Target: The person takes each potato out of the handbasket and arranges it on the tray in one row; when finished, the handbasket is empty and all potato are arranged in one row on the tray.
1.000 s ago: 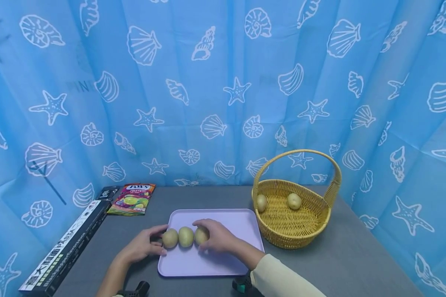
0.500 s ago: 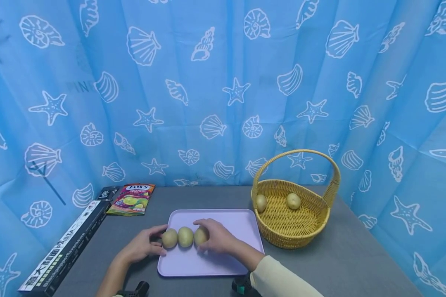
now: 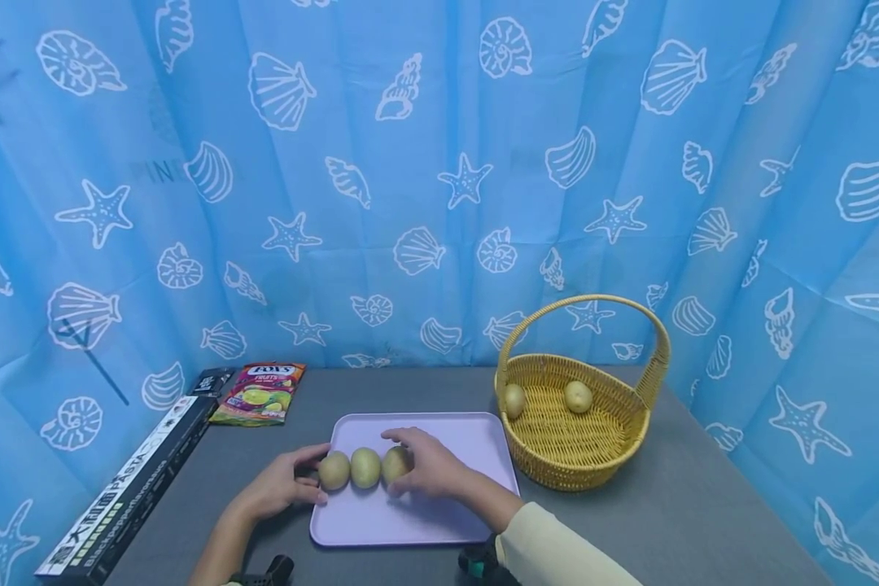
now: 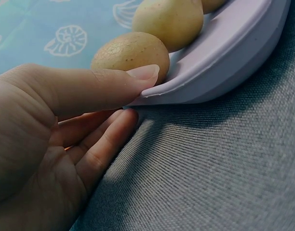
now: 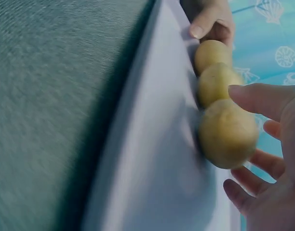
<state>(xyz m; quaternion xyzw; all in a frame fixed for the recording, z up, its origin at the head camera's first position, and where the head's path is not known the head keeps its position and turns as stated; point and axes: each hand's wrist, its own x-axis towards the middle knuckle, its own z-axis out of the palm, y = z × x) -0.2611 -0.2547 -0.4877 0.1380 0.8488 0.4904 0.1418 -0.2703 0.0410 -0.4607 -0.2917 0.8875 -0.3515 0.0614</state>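
Three potatoes lie in a row on a lilac tray (image 3: 439, 517): a left potato (image 3: 334, 470), a middle potato (image 3: 365, 468) and a right potato (image 3: 395, 464). My left hand (image 3: 282, 487) is at the tray's left rim, thumb and fingers spread beside the left potato. The left wrist view has its thumb lying along the rim by that potato (image 4: 130, 52), other fingers outside the rim. My right hand (image 3: 430, 468) arches loosely about the right potato. In the right wrist view, gaps show between its fingers and that potato (image 5: 228, 134).
At the right, a woven basket (image 3: 582, 476) with a tall handle holds two more potatoes, a near-left potato (image 3: 513, 401) and a back potato (image 3: 578, 397). A long pasta box (image 3: 128, 488) and a Fox's candy bag (image 3: 260, 395) lie on the left. A blue curtain (image 3: 425, 195) hangs behind.
The right hand's upper fingers have lifted slightly away from the right potato. The left hand, the tray and the potatoes stay where they were.
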